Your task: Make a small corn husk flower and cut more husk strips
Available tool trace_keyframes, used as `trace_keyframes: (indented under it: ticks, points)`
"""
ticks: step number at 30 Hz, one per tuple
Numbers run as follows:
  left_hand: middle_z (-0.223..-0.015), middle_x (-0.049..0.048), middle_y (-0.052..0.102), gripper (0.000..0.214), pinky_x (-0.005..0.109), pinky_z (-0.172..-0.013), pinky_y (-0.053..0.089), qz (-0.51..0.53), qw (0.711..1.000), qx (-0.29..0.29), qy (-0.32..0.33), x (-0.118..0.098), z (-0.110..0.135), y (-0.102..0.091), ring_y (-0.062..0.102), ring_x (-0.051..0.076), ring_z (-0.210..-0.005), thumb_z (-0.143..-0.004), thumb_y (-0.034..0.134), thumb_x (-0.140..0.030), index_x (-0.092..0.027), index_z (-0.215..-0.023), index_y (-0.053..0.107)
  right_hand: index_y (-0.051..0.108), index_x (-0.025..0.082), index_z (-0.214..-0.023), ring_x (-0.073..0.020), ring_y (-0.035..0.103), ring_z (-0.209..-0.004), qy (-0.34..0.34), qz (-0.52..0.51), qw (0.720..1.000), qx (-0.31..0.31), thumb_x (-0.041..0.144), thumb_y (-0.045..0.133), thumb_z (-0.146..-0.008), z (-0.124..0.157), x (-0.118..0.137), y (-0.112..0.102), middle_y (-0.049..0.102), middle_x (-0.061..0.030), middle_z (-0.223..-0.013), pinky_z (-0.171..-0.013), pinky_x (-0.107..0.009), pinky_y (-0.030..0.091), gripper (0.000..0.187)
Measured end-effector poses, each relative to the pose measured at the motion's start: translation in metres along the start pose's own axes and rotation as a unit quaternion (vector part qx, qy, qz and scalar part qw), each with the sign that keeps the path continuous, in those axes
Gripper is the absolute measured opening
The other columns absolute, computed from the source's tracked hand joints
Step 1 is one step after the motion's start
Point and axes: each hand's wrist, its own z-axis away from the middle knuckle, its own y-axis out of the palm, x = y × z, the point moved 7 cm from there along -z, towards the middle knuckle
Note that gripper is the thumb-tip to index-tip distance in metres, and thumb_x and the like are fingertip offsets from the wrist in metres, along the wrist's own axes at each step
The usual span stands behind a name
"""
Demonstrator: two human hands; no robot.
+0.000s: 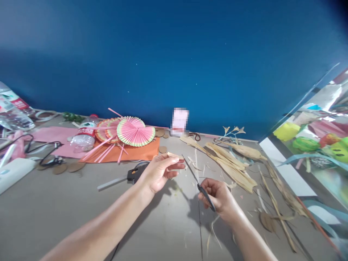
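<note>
My left hand [159,172] pinches a small pale strip of dried husk [174,156] between thumb and fingers above the grey table [54,214]. My right hand [217,195] grips a pair of black-handled scissors [196,178], whose blades point up and left to the strip's right end. Below my left hand lies a black glue gun [133,175] with a grey stick. Small husk scraps lie scattered on the table under both hands.
Dried corn husks [231,163] and long stalks [277,210] lie to the right. Pink paper fans [134,132] rest on orange paper [141,152] at the back, beside a plastic bottle [84,137]. Cables, brown discs and a white box sit left. A blue wall [174,54] stands behind.
</note>
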Motion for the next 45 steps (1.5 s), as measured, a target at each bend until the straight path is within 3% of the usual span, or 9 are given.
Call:
trace_keyframes:
  ticks: [15, 24, 32, 39, 45]
  points:
    - [-0.077, 0.0076, 0.069, 0.009, 0.013, -0.044, 0.044, 0.031, 0.999, -0.010, -0.007, 0.006, -0.002, -0.004, 0.066, 0.016, -0.074, -0.068, 0.059, -0.016, -0.011, -0.072, 0.065, 0.044, 0.017, -0.058, -0.0042, 0.034, -0.036, 0.001, -0.003, 1.000, -0.011, 0.041, 0.073, -0.051, 0.000, 0.000, 0.005, 0.038, 0.0092, -0.039, -0.037, -0.017, 0.029, 0.038]
    - [-0.069, 0.0035, 0.066, 0.012, 0.016, -0.046, 0.041, -0.101, 0.995, 0.022, 0.010, -0.007, 0.002, 0.001, 0.064, 0.014, -0.063, -0.062, 0.064, -0.022, -0.013, -0.061, 0.056, 0.047, 0.016, -0.064, -0.0051, 0.041, -0.039, -0.009, -0.009, 0.998, 0.054, 0.043, 0.070, -0.056, 0.002, -0.001, 0.002, 0.046, 0.0063, -0.046, -0.040, -0.017, 0.029, 0.037]
    - [-0.065, 0.0026, 0.065, 0.011, 0.019, -0.051, 0.041, -0.204, 0.975, 0.092, 0.004, -0.010, 0.006, 0.005, 0.062, 0.012, -0.056, -0.065, 0.060, -0.022, -0.013, -0.061, 0.054, 0.047, 0.015, -0.064, -0.0046, 0.039, -0.039, -0.001, 0.029, 0.996, 0.084, 0.037, 0.070, -0.059, 0.001, -0.004, 0.002, 0.048, 0.0061, -0.043, -0.039, -0.016, 0.026, 0.032]
    - [-0.064, 0.0033, 0.065, 0.011, 0.020, -0.050, 0.040, -0.241, 0.964, 0.111, -0.004, -0.011, 0.004, 0.002, 0.062, 0.012, -0.056, -0.064, 0.060, -0.023, -0.013, -0.062, 0.055, 0.045, 0.015, -0.064, -0.0042, 0.035, -0.042, -0.006, 0.057, 0.992, 0.110, 0.038, 0.068, -0.062, 0.004, 0.000, 0.003, 0.046, 0.0064, -0.045, -0.041, -0.017, 0.024, 0.032]
    - [-0.062, 0.0042, 0.065, 0.011, 0.021, -0.050, 0.041, -0.268, 0.956, 0.123, -0.009, -0.010, 0.004, 0.002, 0.061, 0.013, -0.054, -0.064, 0.061, -0.023, -0.013, -0.063, 0.057, 0.044, 0.016, -0.063, -0.0042, 0.025, -0.045, -0.025, 0.093, 0.990, 0.107, 0.039, 0.071, -0.057, 0.006, 0.006, 0.002, 0.033, 0.0089, -0.047, -0.042, -0.018, 0.018, 0.036]
